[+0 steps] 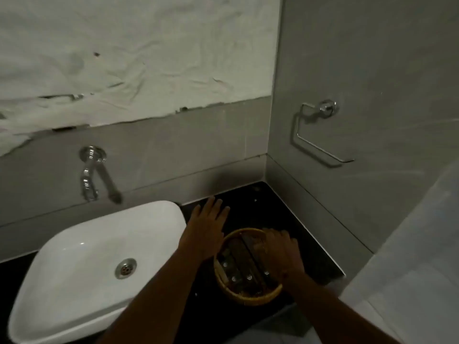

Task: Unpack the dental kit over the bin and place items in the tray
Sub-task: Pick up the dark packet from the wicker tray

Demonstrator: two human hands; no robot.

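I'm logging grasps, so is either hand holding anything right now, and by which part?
The left hand is open, flat and empty. The right hand reaches into the woven tray; whether it grips a packet cannot be told.

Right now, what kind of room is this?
Most likely a bathroom, perhaps a hotel's. A white ceramic countertop basin sits under a chrome wall-mounted tap, an empty chrome toilet-roll holder hangs on the grey tiled side wall, and a round woven basket holds what look like packaged amenities.
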